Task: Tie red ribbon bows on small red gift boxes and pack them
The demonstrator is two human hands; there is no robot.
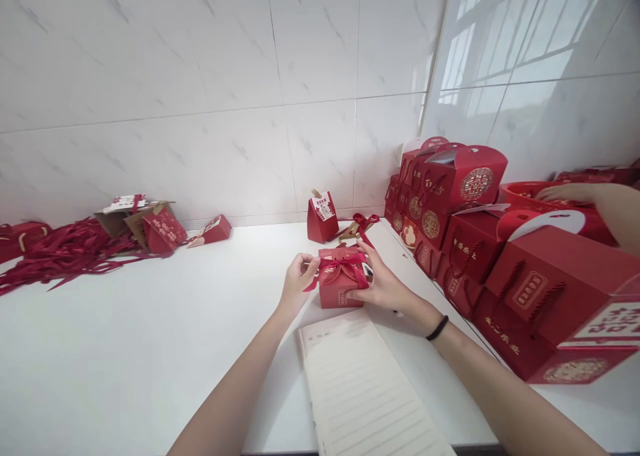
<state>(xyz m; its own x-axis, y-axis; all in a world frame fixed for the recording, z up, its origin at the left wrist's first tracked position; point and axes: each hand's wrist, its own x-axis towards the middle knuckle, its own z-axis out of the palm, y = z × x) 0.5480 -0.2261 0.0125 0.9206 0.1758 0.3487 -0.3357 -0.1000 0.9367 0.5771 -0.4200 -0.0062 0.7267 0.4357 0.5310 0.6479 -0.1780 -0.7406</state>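
Note:
A small red gift box (333, 296) with gold print stands upright on the white table, just beyond a lined notepad. Across its top lies a red ribbon (345, 264), gathered near the middle. At the box's left upper edge, my left hand (299, 277) pinches the ribbon, a loose piece of it hanging below the fingertips. My right hand (377, 283) wraps the box's right side, thumb on the front and fingers toward the top; the far fingertips are partly hidden.
The notepad (365, 383) lies in front. Behind stands a small tagged box (323, 221). Large red gift boxes (565, 269) are stacked at right, where another person's arm (617, 209) reaches into a red basket (520, 193). Red ribbons (65, 253) and a tilted box (217, 229) lie left.

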